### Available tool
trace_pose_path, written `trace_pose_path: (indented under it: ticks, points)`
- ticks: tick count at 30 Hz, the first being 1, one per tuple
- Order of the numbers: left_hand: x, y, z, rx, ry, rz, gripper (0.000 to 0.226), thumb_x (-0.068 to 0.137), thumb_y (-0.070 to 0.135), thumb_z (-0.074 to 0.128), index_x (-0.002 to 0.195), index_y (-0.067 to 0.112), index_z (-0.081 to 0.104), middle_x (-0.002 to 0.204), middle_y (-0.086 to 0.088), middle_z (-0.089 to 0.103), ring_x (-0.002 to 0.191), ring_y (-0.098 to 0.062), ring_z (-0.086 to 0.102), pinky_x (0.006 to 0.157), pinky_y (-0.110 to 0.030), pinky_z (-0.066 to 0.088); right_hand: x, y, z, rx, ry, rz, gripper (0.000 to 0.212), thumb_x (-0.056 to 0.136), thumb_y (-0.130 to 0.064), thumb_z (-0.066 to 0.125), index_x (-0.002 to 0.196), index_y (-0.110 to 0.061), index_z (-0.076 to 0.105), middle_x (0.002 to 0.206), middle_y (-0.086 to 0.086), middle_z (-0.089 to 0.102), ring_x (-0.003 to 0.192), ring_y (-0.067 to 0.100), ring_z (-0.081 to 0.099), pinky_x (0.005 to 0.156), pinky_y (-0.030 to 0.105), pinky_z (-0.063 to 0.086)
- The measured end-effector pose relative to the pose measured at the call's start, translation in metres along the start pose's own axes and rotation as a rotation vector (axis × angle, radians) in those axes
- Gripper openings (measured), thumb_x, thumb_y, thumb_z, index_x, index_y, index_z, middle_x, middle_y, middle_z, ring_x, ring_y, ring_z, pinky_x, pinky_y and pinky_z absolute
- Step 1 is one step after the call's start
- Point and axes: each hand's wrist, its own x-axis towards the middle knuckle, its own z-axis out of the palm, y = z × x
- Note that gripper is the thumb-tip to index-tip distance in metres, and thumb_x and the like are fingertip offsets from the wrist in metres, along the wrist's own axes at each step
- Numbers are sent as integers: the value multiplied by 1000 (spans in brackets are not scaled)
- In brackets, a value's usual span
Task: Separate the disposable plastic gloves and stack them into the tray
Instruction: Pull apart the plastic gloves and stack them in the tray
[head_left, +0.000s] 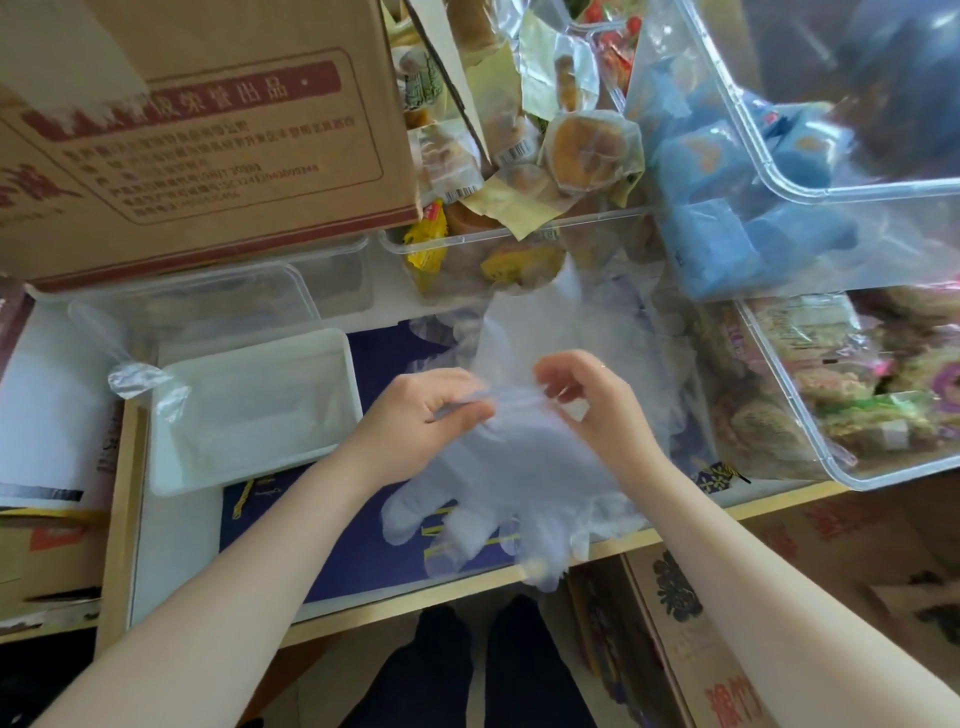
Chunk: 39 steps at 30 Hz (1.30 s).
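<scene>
Translucent gloves (519, 467) blurred; layers between hands indistinguishable.

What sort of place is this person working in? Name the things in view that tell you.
Probably a small food shop's packing or stock area. Clear bins hold wrapped snacks, printed cardboard cartons crowd the table, and both hands, left hand and right hand, pinch disposable gloves beside a white tray.
</scene>
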Motion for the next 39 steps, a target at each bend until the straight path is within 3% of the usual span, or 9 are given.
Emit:
trace_pose_path:
  ticks: [4, 8, 13, 16, 18, 20, 27, 33, 39]
  points:
    - [-8, 2, -13, -96, -124, -30, 45, 87, 46, 54, 90, 4, 71, 91, -6, 67, 87, -15, 63, 80, -23, 49, 2, 17, -23, 257, -84, 431, 75, 80, -45, 61, 143, -25, 27, 145, -9, 32, 131, 6, 32, 110, 29, 28]
    - [-11, 5, -21, -46, -207, -20, 32, 88, 47, 55, 86, 18, 69, 90, 4, 65, 85, -14, 63, 79, -28, 50, 18, 4, -40, 313, -197, 315, 91, 74, -45, 65, 146, -37, 11, 155, -15, 10, 142, 2, 11, 114, 27, 14]
    - [-7, 11, -18, 143, -258, -74, 45, 86, 51, 53, 95, 12, 73, 94, -3, 68, 90, -16, 64, 82, -39, 49, 43, -24, -34, -138, -278, -230, 53, 71, -60, 63, 120, -49, 46, 154, -5, 14, 145, 24, 1, 113, 49, 2]
    - [-6, 13, -18, 157, -209, -72, 46, 86, 57, 49, 95, 19, 71, 95, -5, 67, 90, -19, 64, 82, -39, 48, 52, -27, -38, -181, -296, -294, 25, 75, -47, 66, 80, -22, 64, 131, -7, 49, 140, 25, 23, 112, 48, 2]
    - [-7, 13, -20, 155, -146, -97, 49, 86, 54, 49, 88, 10, 70, 90, -7, 65, 85, -20, 61, 81, -35, 47, 55, -23, -43, -126, -307, -290, 22, 78, -30, 71, 72, -10, 66, 97, -6, 65, 117, 19, 52, 107, 36, 24]
    - [-9, 10, -22, 157, -51, -167, 53, 83, 52, 46, 84, 3, 68, 84, -9, 63, 80, -19, 58, 77, -26, 44, 55, -19, -50, -37, -310, -128, 12, 81, -19, 70, 72, -13, 65, 71, -10, 62, 75, 3, 58, 77, 19, 43]
    - [-29, -12, -24, 263, 615, -714, 24, 94, 25, 54, 97, 4, 66, 97, -15, 67, 93, -29, 59, 80, -35, 41, 59, -16, -71, 476, -9, 364, 25, 94, -13, 53, 71, -18, 47, 42, -13, 41, 38, 1, 32, 36, 14, 25]
    - [-27, 0, -19, -186, 901, -773, 13, 95, 21, 53, 83, 17, 59, 75, 8, 56, 68, -6, 50, 64, -20, 38, 51, -14, -73, 802, 28, 631, 29, 97, -20, 46, 68, -21, 48, 48, -12, 49, 39, 1, 39, 38, 13, 29]
    - [-13, 17, -14, -378, 1051, -620, 19, 94, 21, 55, 77, 24, 62, 76, 8, 64, 69, -4, 61, 72, -25, 47, 46, -5, -83, 1112, -52, 699, 22, 74, -43, 71, 71, -22, 66, 80, -2, 66, 74, 16, 63, 78, 31, 50]
